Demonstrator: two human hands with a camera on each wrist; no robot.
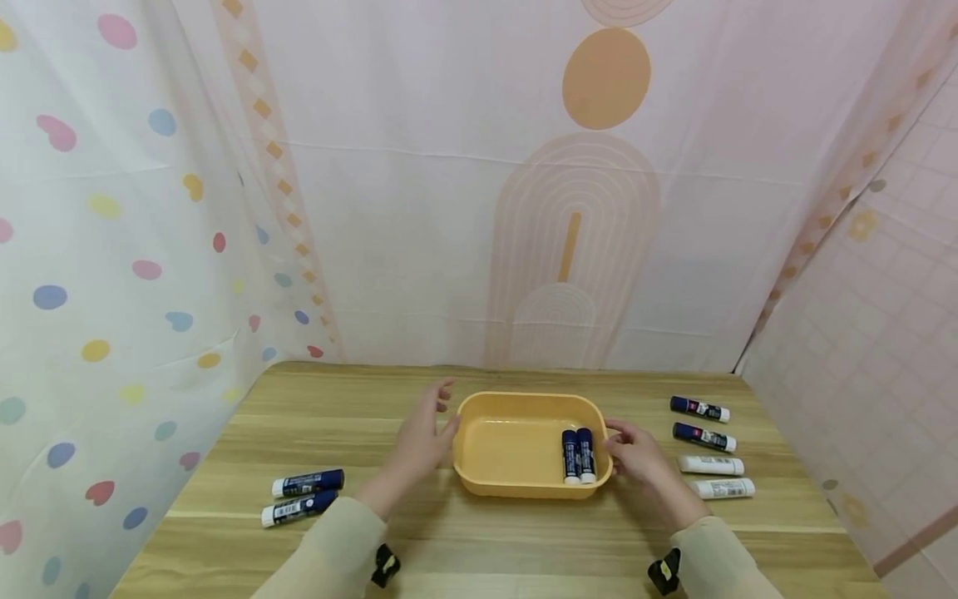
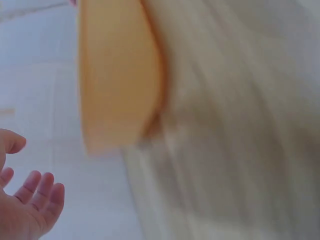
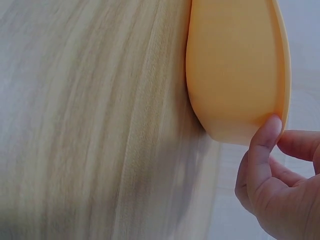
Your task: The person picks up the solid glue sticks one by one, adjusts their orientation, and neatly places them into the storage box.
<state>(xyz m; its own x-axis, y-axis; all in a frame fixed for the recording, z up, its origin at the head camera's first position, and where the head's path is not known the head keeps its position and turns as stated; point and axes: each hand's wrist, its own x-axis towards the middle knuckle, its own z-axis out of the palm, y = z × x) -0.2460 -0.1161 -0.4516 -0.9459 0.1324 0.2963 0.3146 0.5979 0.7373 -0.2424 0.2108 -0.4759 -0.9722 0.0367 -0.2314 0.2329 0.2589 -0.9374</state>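
Observation:
A yellow tray [image 1: 516, 485] stands mid-table in the head view, with two dark blue glue sticks [image 1: 571, 456] side by side at its right end. My right hand [image 1: 639, 453] pinches the tray's right rim; in the right wrist view the thumb and fingers of that hand [image 3: 280, 185] hold the corner of the tray [image 3: 235, 70]. At the tray's left end is my left hand [image 1: 425, 437], its fingers spread and relaxed. In the left wrist view that hand [image 2: 32, 200] stands apart from the blurred tray [image 2: 117, 75], holding nothing.
Two blue glue sticks [image 1: 308, 483] lie at the table's left. On the right lie two more blue ones [image 1: 704, 437] and two white ones [image 1: 711, 465], in a column. Patterned curtains [image 1: 419, 249] hang behind and beside the wooden table [image 1: 494, 549].

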